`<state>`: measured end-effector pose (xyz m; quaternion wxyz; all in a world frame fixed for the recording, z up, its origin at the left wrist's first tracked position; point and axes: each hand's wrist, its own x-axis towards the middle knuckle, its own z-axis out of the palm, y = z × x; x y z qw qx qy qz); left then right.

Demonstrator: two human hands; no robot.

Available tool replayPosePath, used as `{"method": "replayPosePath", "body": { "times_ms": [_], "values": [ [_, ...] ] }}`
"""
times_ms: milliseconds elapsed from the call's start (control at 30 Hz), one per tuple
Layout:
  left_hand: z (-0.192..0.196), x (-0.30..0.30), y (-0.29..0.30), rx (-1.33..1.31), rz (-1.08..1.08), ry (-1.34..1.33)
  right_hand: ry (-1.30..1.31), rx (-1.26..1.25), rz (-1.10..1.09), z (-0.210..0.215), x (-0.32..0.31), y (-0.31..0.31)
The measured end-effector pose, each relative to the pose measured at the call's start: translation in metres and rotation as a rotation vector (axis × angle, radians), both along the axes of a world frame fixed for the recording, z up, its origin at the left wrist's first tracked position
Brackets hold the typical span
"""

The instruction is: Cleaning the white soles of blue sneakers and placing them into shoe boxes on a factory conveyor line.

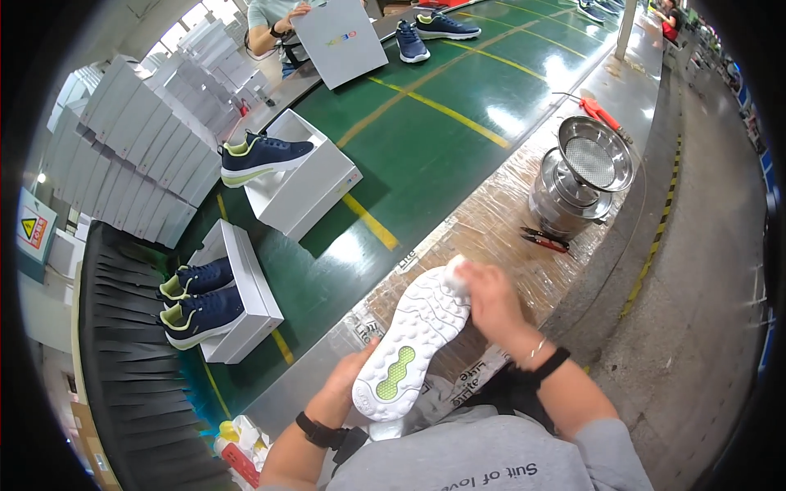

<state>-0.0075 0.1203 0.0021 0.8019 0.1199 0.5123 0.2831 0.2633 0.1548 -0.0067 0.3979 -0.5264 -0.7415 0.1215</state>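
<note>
A shoe [416, 327] is held sole up in front of me, its white studded sole facing me with a green honeycomb patch near the heel. My left hand [345, 378] grips its left edge near the heel; some of its fingers are hidden beneath. At the toe end, my right hand [493, 304] pinches a small white wad [455, 270] against the sole. The wad looks like cloth or cotton, but its exact kind is unclear. Under the shoe lies a plastic-wrapped ledge [442, 237].
Beyond the ledge runs a green belt [409, 155] bearing white boxes [315, 196] with navy shoes [270, 155]. A metal pot with a dish top [569, 204] stands right, beside red-handled snips [547, 240]. Box stacks [131, 147] rise left. A person [274, 20] opposite handles a white box.
</note>
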Motion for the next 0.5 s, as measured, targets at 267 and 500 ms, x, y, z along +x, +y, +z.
{"method": "replayPosePath", "body": {
  "times_ms": [267,500],
  "values": [
    [-0.003,-0.007,-0.003,0.063,0.007,0.18,-0.139,0.23,0.488,0.064,-0.062,-0.043],
    [-0.012,-0.003,0.003,0.047,-0.031,0.274,-0.233,0.005,0.006,0.01,-0.007,0.049]
  ]
}}
